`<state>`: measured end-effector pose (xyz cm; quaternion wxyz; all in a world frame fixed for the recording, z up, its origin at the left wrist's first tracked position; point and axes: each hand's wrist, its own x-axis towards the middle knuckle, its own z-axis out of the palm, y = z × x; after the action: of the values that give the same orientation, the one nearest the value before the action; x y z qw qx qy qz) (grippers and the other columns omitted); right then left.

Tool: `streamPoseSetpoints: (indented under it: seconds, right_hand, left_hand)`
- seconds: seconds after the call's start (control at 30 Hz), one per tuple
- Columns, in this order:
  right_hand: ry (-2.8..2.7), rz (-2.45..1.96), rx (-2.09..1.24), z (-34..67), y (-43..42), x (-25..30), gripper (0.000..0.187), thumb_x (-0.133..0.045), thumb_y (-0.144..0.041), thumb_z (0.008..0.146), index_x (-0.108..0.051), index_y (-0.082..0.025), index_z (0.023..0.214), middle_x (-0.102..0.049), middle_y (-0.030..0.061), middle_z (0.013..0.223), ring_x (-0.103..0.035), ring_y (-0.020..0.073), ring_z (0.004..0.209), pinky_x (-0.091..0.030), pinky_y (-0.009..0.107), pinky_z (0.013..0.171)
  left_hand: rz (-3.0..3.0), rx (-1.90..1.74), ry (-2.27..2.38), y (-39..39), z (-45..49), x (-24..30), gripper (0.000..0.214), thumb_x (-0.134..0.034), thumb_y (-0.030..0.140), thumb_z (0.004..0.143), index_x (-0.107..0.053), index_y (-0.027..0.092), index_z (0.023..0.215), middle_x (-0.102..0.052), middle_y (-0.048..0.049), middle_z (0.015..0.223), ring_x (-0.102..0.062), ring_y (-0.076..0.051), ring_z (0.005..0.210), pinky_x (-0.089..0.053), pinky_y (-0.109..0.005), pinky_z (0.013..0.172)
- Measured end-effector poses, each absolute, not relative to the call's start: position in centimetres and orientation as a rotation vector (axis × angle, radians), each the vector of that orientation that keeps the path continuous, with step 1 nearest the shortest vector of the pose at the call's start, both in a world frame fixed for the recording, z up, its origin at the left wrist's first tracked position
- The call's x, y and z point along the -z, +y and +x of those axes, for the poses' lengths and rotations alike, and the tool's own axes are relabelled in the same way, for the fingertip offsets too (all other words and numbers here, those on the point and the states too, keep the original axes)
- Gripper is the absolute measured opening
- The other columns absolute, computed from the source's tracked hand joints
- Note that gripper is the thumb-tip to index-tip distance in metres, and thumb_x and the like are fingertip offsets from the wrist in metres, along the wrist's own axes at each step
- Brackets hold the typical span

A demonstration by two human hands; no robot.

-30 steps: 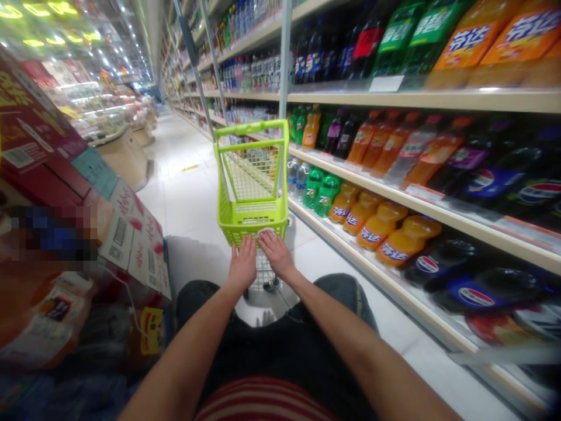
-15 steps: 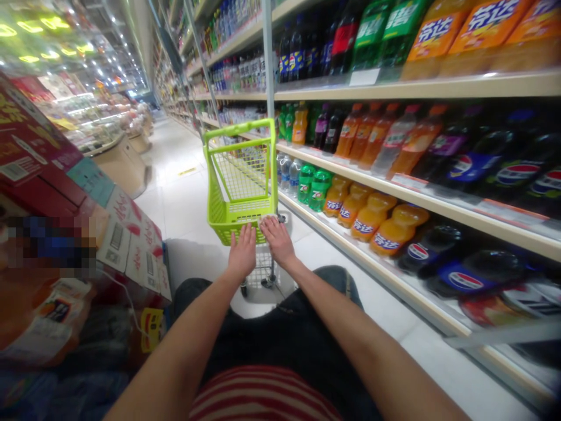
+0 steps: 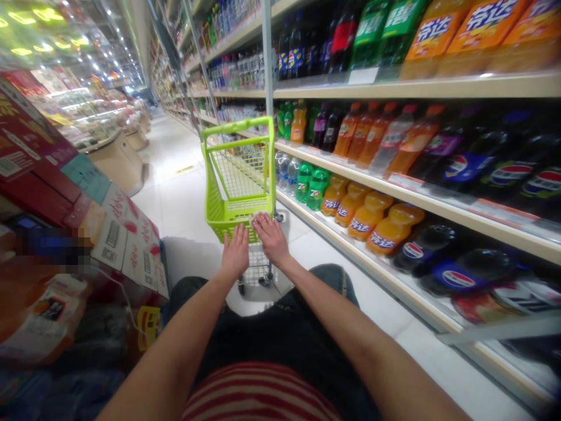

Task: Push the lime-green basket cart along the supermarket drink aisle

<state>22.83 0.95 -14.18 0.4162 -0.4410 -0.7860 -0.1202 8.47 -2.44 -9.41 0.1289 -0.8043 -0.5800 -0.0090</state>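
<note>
A lime-green shopping cart (image 3: 239, 124) stands on the floor in front of my knees, its basket holding nothing that I can see. My left hand (image 3: 235, 252) lies with straight, flat fingers against the lower near edge of the basket. Beside it, my right hand (image 3: 270, 238) rests on the same edge, fingers close together and slightly bent. A small pale crumpled thing (image 3: 253, 218) pokes out under the right fingertips; its kind is too small to make out. The two hands are close but apart.
On the right, shelves (image 3: 394, 88) hold soda bottles, among them orange bottles (image 3: 366, 215) and green bottles (image 3: 318, 188) low down. Stacked cartons (image 3: 127, 234) and a yellow price tag (image 3: 149, 327) stand close on the left. A tiled aisle (image 3: 175, 146) runs ahead.
Both hands have slid a little to the left along the basket's near edge. The cart stays nearly in place, and the whole view has shifted slightly.
</note>
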Motion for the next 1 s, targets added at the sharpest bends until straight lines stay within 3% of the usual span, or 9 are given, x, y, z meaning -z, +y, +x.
streamPoseSetpoints:
  seconds: [0.3, 0.47, 0.6, 0.87, 1.0]
  right_hand:
    - [-2.202, -1.101, 0.227, 21.2, 0.7, 19.2, 0.048, -0.034, 0.000, 0.080, -0.050, -0.015, 0.123, -0.051, 0.0115, 0.128, -0.035, 0.0193, 0.127, -0.035, 0.046, 0.099]
    - [-2.198, -0.998, 0.311, 19.0, 0.6, 14.8, 0.047, -0.034, -0.004, 0.084, -0.044, -0.017, 0.128, -0.043, 0.0102, 0.135, -0.024, 0.0202, 0.132, -0.029, 0.045, 0.104]
    - [-2.248, -0.916, 0.348, 16.2, 1.7, 12.2, 0.045, -0.036, -0.007, 0.085, -0.046, -0.019, 0.127, -0.042, 0.0087, 0.135, -0.024, 0.0204, 0.132, -0.027, 0.045, 0.105]
    - [-2.410, -0.946, 0.262, 14.7, 2.1, 17.7, 0.041, -0.040, -0.006, 0.084, -0.050, -0.013, 0.123, -0.046, 0.0114, 0.132, -0.035, 0.0243, 0.126, -0.035, 0.046, 0.100]
    - [-2.411, -0.920, 0.221, 14.0, 1.7, 17.3, 0.041, -0.039, -0.005, 0.084, -0.049, -0.014, 0.123, -0.046, 0.0121, 0.132, -0.033, 0.0211, 0.128, -0.034, 0.045, 0.101]
  left_hand:
    - [-2.346, 0.014, -1.781, -3.1, 6.7, 9.6, 0.064, -0.031, 0.010, 0.076, -0.021, 0.008, 0.139, -0.017, -0.0120, 0.147, -0.014, -0.022, 0.135, -0.014, -0.049, 0.108]
    - [-2.255, 0.044, -1.943, -2.8, 4.8, 9.5, 0.068, -0.034, 0.008, 0.073, -0.021, 0.009, 0.139, -0.018, -0.0121, 0.147, -0.015, -0.023, 0.135, -0.016, -0.050, 0.107]
    - [-2.165, 0.075, -2.036, -2.0, 2.8, 9.0, 0.069, -0.036, 0.009, 0.072, -0.021, 0.009, 0.139, -0.017, -0.0119, 0.147, -0.016, -0.023, 0.135, -0.017, -0.050, 0.106]
    - [-2.197, 0.016, -2.040, -2.2, 0.5, 11.3, 0.068, -0.035, 0.008, 0.071, -0.021, 0.007, 0.138, -0.017, -0.0128, 0.147, -0.015, -0.023, 0.135, -0.018, -0.049, 0.107]
    - [-2.186, 0.001, -2.080, -2.0, -0.7, 11.9, 0.069, -0.035, 0.007, 0.070, -0.021, 0.005, 0.138, -0.014, -0.0127, 0.147, -0.014, -0.023, 0.135, -0.018, -0.049, 0.107]
